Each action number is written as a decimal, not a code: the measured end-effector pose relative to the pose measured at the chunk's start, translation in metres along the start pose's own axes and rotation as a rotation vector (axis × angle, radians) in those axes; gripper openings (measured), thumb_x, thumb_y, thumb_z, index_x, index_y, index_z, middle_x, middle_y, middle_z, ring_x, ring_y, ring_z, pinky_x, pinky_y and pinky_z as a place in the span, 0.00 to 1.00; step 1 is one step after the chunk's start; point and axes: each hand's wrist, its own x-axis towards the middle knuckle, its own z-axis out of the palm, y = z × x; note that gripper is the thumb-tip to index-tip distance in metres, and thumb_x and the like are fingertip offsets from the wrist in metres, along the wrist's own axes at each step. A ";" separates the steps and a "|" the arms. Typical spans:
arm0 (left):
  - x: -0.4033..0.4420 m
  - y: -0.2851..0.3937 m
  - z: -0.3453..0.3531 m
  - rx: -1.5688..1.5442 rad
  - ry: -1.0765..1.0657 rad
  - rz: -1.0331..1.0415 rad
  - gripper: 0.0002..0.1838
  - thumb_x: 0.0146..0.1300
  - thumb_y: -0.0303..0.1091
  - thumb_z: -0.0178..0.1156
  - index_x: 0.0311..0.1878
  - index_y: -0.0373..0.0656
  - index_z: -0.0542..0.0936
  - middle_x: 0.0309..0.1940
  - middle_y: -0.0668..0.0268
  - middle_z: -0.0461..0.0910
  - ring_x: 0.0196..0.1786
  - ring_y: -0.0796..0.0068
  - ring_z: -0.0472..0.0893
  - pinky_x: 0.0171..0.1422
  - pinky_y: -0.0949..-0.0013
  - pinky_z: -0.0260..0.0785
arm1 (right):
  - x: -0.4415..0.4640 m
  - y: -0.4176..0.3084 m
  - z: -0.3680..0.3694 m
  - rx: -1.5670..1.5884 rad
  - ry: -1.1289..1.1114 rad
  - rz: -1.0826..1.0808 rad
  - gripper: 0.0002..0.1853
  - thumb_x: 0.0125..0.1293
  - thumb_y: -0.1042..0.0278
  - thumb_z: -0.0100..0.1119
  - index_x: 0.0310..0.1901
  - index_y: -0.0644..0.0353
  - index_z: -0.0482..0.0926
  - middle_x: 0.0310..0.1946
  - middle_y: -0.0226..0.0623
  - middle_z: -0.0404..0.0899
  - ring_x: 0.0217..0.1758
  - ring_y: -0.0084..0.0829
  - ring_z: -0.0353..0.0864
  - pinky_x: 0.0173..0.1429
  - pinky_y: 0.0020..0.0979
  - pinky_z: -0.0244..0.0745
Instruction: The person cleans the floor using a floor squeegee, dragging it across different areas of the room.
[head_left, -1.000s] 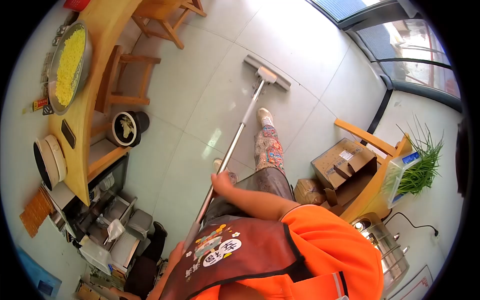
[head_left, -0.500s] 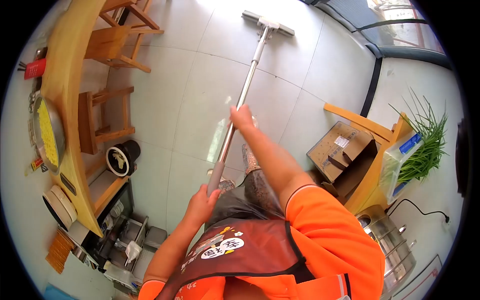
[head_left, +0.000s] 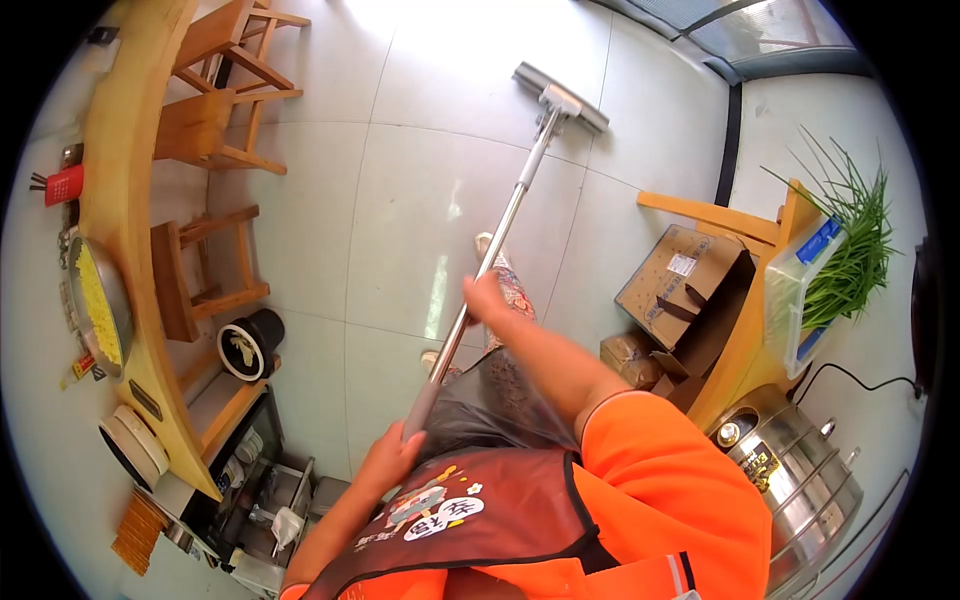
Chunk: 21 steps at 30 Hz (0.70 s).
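Note:
A sponge mop with a wide grey head (head_left: pixel 562 98) rests on the tiled floor ahead of me. Its metal pole (head_left: pixel 510 222) slants back toward my body. My right hand (head_left: pixel 486 298) is wrapped around the middle of the pole. Lower down, my left hand (head_left: pixel 393 455) grips the grey sleeve (head_left: pixel 423 408) at the pole's end, close to my dark red apron (head_left: pixel 480 500). Both hands are closed. My shoes and patterned trouser legs show partly behind the pole and the apron.
Wooden stools (head_left: pixel 205 128) stand along the counter (head_left: pixel 112 190) at left, with a black bucket (head_left: pixel 250 343) nearby. On the counter sits a bowl of yellow food (head_left: pixel 97 308). At right are a cardboard box (head_left: pixel 672 285), a tub of green stalks (head_left: pixel 848 262) and a steel drum (head_left: pixel 795 480).
The mop head has come nearer to me and a little to the right, turning slightly. Both hands have moved lower in view with the pole. My feet have shifted and the view has moved.

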 end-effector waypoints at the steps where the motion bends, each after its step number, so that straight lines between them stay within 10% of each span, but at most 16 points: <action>1: -0.036 -0.036 0.005 0.046 0.005 0.016 0.19 0.64 0.48 0.54 0.40 0.38 0.69 0.27 0.47 0.77 0.32 0.46 0.79 0.33 0.55 0.68 | -0.019 0.049 0.030 -0.027 -0.083 0.022 0.23 0.61 0.64 0.48 0.46 0.76 0.53 0.29 0.59 0.74 0.25 0.50 0.80 0.21 0.47 0.79; 2: -0.070 -0.069 0.007 0.127 -0.081 -0.117 0.20 0.63 0.49 0.54 0.39 0.38 0.70 0.28 0.45 0.78 0.34 0.44 0.78 0.36 0.54 0.68 | -0.065 0.072 0.059 -0.226 0.138 0.008 0.14 0.55 0.63 0.55 0.37 0.66 0.73 0.34 0.54 0.78 0.32 0.42 0.82 0.36 0.44 0.74; 5: -0.145 -0.138 0.009 0.265 -0.205 -0.334 0.22 0.63 0.52 0.53 0.39 0.37 0.71 0.30 0.44 0.78 0.37 0.42 0.78 0.38 0.52 0.68 | -0.151 0.116 0.089 -0.604 -0.257 -0.310 0.31 0.63 0.55 0.51 0.44 0.85 0.55 0.36 0.71 0.73 0.41 0.60 0.78 0.47 0.47 0.72; 14: -0.012 0.044 -0.029 0.132 -0.023 -0.011 0.26 0.65 0.55 0.50 0.42 0.34 0.73 0.30 0.44 0.78 0.38 0.42 0.78 0.41 0.53 0.69 | -0.025 -0.042 -0.026 0.050 0.031 -0.063 0.24 0.58 0.63 0.48 0.43 0.82 0.60 0.32 0.66 0.75 0.29 0.54 0.81 0.31 0.45 0.78; 21: 0.083 0.200 -0.020 -0.397 -0.220 0.045 0.17 0.68 0.48 0.48 0.36 0.40 0.67 0.16 0.68 0.67 0.12 0.77 0.67 0.12 0.70 0.60 | 0.068 -0.166 -0.166 -0.044 0.071 0.009 0.13 0.57 0.70 0.45 0.29 0.76 0.70 0.21 0.57 0.77 0.21 0.48 0.81 0.21 0.44 0.79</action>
